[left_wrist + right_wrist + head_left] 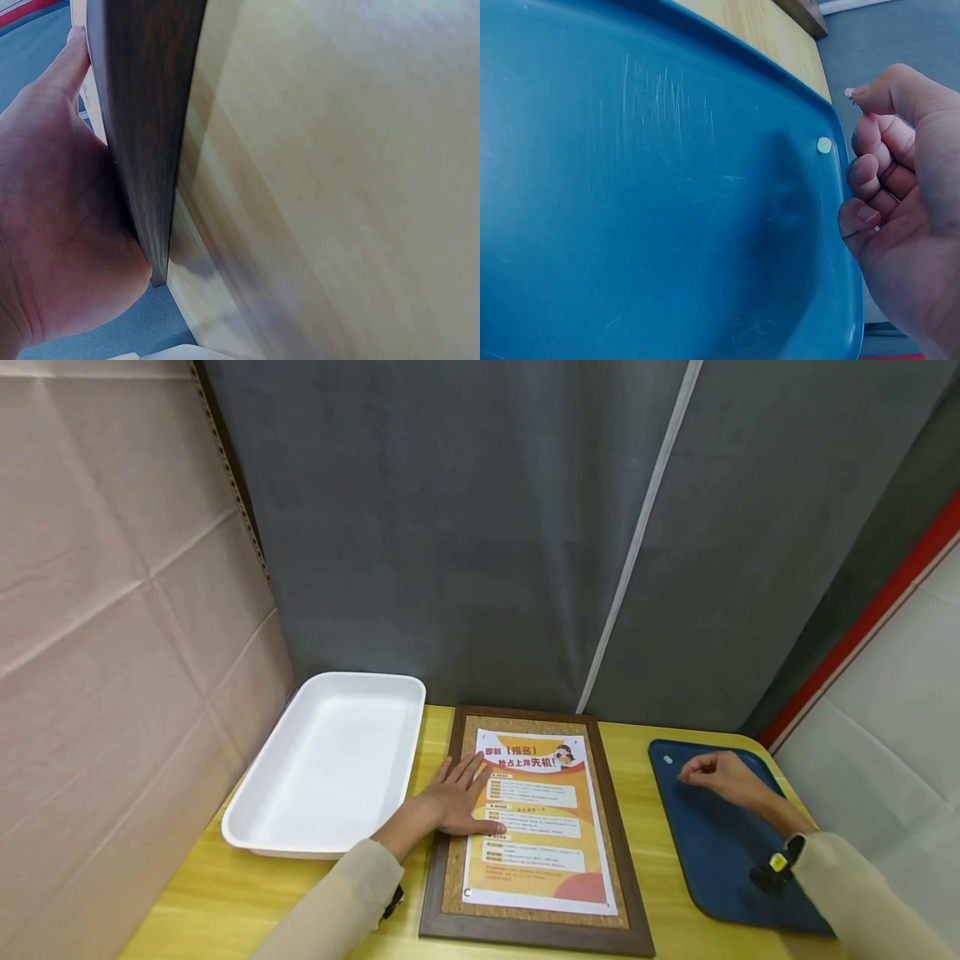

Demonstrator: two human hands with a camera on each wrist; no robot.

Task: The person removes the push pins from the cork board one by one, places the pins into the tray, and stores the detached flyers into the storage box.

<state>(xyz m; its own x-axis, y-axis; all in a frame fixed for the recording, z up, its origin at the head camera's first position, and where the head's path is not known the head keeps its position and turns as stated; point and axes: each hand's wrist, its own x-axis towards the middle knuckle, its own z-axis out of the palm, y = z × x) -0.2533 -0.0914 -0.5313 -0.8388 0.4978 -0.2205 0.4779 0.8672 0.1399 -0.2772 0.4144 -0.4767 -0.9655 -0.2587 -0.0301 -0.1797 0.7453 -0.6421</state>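
Note:
A printed orange-and-white poster (534, 827) lies on a cork board (454, 877) with a dark wooden frame (633, 893). My left hand (454, 800) rests flat on the poster's left side, fingers spread. In the left wrist view, the palm (60, 217) leans over the frame's edge (142, 112). Above the far end of the blue tray (720, 852), my right hand (723, 778) pinches a small white thumbtack (849, 93) between thumb and finger, the other fingers curled. A second white tack (667, 760) lies on the tray near its far left corner.
To the left of the board stands a white rectangular bin (337, 768) with raised walls. Grey curtain (465, 543) backs the yellow wood-grain table (630, 768). Pale sheets (112, 652) hang at the left, with another pale panel (892, 752) at the right.

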